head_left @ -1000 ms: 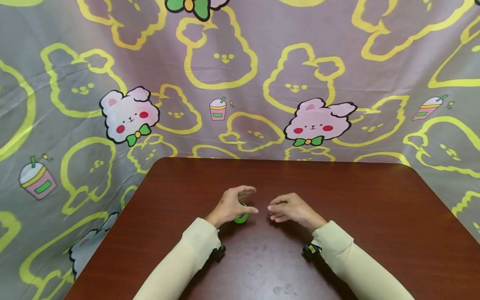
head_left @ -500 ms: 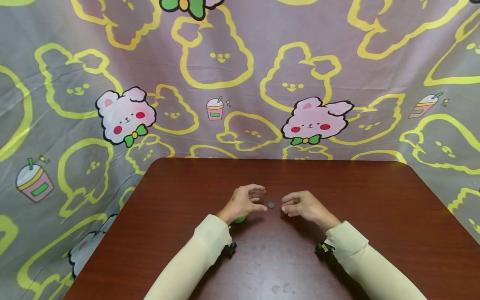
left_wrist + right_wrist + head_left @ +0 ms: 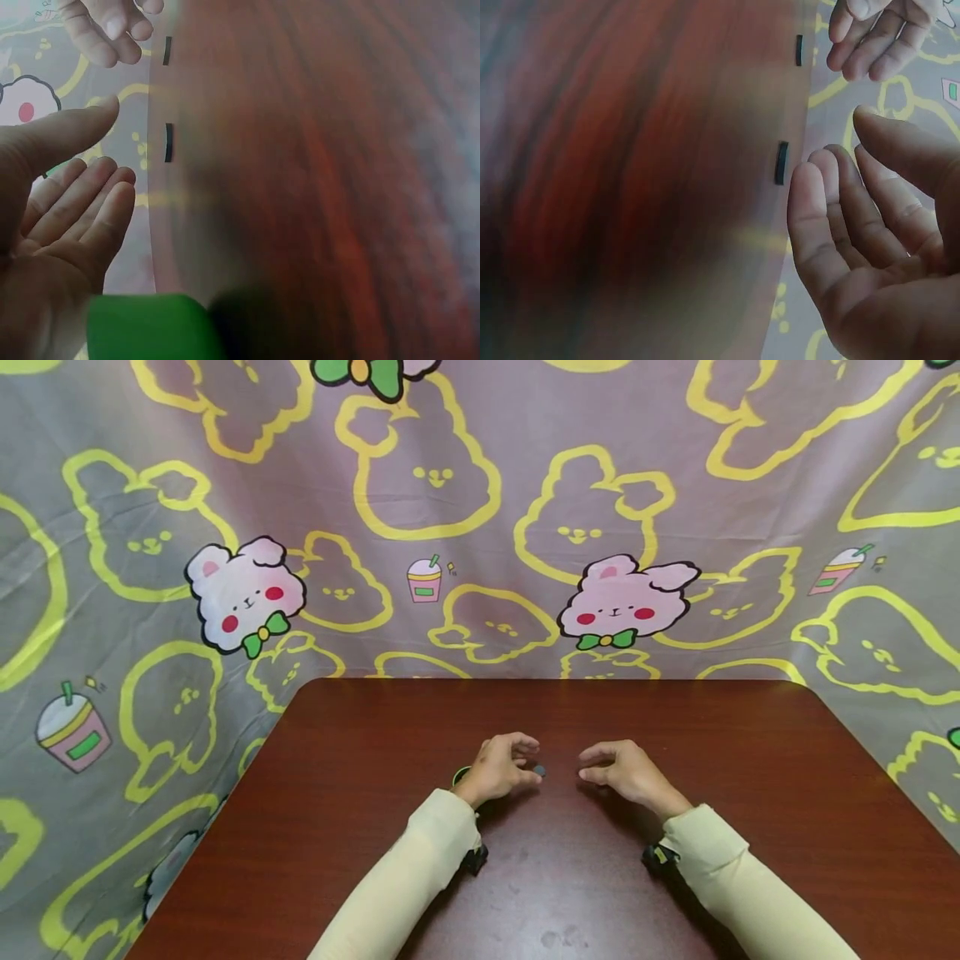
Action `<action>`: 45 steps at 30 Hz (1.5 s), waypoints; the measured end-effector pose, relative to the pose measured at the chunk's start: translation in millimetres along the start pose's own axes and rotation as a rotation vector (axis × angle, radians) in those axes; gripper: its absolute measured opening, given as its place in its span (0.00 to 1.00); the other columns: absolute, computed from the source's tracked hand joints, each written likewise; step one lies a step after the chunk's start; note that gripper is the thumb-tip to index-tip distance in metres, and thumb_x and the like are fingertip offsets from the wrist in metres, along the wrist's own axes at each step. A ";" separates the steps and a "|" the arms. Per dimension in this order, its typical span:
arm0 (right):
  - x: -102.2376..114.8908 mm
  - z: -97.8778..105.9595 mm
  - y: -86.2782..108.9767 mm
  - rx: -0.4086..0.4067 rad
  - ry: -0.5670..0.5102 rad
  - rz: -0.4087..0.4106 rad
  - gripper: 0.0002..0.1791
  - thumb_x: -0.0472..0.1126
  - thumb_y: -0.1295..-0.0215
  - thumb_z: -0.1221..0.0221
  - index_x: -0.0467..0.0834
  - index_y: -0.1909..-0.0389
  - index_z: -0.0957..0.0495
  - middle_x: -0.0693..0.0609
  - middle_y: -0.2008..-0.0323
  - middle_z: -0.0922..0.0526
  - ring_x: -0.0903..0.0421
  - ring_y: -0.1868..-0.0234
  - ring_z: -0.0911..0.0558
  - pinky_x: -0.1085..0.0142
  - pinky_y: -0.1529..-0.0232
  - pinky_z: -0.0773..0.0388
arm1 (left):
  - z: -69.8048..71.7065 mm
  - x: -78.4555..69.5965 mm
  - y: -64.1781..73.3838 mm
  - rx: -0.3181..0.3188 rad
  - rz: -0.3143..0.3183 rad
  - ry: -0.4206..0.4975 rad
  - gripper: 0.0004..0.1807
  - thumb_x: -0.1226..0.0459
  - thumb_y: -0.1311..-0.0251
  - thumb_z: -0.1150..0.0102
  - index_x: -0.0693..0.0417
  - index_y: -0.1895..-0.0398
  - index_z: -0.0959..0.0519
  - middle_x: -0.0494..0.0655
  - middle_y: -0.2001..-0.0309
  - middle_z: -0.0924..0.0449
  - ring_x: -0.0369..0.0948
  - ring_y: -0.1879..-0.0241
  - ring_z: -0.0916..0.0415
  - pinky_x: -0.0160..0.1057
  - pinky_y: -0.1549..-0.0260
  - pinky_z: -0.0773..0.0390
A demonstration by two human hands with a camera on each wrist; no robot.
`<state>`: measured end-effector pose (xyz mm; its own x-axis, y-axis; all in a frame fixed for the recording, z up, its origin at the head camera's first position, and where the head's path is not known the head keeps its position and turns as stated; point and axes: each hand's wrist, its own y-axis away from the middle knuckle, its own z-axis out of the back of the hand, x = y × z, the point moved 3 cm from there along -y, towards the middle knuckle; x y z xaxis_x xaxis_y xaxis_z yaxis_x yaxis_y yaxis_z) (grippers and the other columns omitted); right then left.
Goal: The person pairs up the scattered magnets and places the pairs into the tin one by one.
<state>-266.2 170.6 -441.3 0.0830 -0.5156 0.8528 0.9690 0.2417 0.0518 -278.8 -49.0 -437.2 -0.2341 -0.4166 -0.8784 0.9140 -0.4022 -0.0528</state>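
Observation:
My left hand (image 3: 501, 768) hovers over the middle of the table, its thumb and fingers apart in a loose curve. Opposite it, my right hand (image 3: 624, 774) is held in a mirrored, relaxed pose. Both palms face each other and hold nothing. A small dark disc (image 3: 540, 771) lies at the left fingertips. From the left wrist view, two thin black pieces (image 3: 169, 142) show edge-on on the table between the hands. A round green thing with a dark middle (image 3: 459, 774) sits behind my left wrist, mostly hidden; its green side (image 3: 150, 326) fills the bottom of the left wrist view.
The dark red-brown wooden table (image 3: 712, 735) has rounded far corners. Beyond its far edge hangs a grey-pink cloth (image 3: 480, 552) printed with yellow bear outlines and white bunnies. It also runs along the left side.
Both hands have drifted right, the left a little less than the right, widening the gap. The small disc came into sight between them. The green thing now shows left of my wrist.

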 end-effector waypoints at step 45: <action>-13.6 -16.7 -16.0 -0.014 0.108 0.150 0.11 0.31 0.49 0.26 0.36 0.63 0.14 0.47 0.66 0.13 0.54 0.64 0.16 0.62 0.62 0.21 | -25.2 -5.0 -12.9 -0.085 0.087 -0.221 0.12 0.72 0.56 0.21 0.55 0.68 0.14 0.39 0.72 0.13 0.38 0.59 0.20 0.29 0.59 0.24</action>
<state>-279.0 160.0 -462.3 0.2508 -0.5603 0.7894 0.9469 0.3116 -0.0797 -281.1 -21.3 -444.1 -0.2117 -0.6188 -0.7565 0.9562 -0.2911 -0.0294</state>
